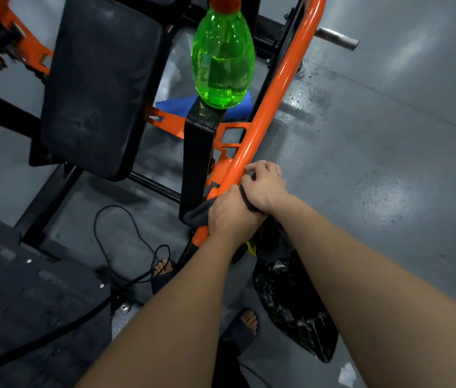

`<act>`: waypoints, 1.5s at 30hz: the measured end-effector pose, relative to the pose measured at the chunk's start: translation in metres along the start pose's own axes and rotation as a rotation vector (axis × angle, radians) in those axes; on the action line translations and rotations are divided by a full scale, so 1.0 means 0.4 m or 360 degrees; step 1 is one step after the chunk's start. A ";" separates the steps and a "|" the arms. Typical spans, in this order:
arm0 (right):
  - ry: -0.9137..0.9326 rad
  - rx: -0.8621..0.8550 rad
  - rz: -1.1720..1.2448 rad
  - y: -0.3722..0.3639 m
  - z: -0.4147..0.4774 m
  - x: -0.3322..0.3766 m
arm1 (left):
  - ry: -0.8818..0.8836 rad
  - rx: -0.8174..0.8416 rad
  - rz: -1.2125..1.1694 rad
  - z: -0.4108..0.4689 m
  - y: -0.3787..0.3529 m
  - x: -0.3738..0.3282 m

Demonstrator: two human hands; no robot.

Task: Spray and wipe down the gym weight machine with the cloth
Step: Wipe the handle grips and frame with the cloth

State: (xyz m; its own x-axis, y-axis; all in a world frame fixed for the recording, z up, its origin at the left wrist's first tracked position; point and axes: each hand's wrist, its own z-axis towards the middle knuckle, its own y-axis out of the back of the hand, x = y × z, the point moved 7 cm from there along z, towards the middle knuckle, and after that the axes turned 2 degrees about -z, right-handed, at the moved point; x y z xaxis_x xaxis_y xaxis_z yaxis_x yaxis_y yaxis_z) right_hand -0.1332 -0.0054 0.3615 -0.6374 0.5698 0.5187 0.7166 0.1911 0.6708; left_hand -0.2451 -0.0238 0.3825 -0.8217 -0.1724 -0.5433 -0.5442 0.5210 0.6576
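An orange tube (277, 88) of the weight machine runs from the top right down to the middle of the view. A dark grey cloth (197, 212) is wrapped round its lower part. My left hand (231, 212) grips the cloth against the tube, and my right hand (266, 183) grips the cloth and tube just above it. A green spray bottle (222, 56) with an orange cap stands upright on a black post (197, 152) beside the tube. The black seat pad (100, 85) lies to the left.
A blue cloth (176, 106) lies on the floor behind the post. A black plastic bag (294, 303) sits under my right forearm. A black cable (134, 239) loops over the wet grey floor near my sandalled feet. A dark footplate (25, 289) fills the lower left.
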 end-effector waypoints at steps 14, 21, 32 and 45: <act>-0.0265 0.0300 0.0371 0.006 0.078 -0.043 | -0.0248 -0.0474 -0.0504 -0.043 -0.022 -0.002; -0.0300 0.0327 0.0449 0.004 0.094 -0.066 | -0.0312 -0.0626 -0.0378 -0.086 -0.014 0.016; -0.0514 0.0222 0.1189 0.035 -0.031 -0.093 | -0.0052 -0.0057 0.0192 0.094 0.001 -0.111; -0.0711 0.0646 0.0501 0.015 -0.012 0.017 | -0.0137 -0.0316 -0.0215 0.004 -0.004 -0.040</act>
State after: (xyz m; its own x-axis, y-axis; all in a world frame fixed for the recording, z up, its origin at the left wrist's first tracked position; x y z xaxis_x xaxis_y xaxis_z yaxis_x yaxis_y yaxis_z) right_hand -0.1346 -0.0043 0.3715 -0.2658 0.9060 0.3294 0.9538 0.1975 0.2262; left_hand -0.2310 -0.0207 0.3894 -0.7264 -0.1532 -0.6699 -0.6776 0.3222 0.6611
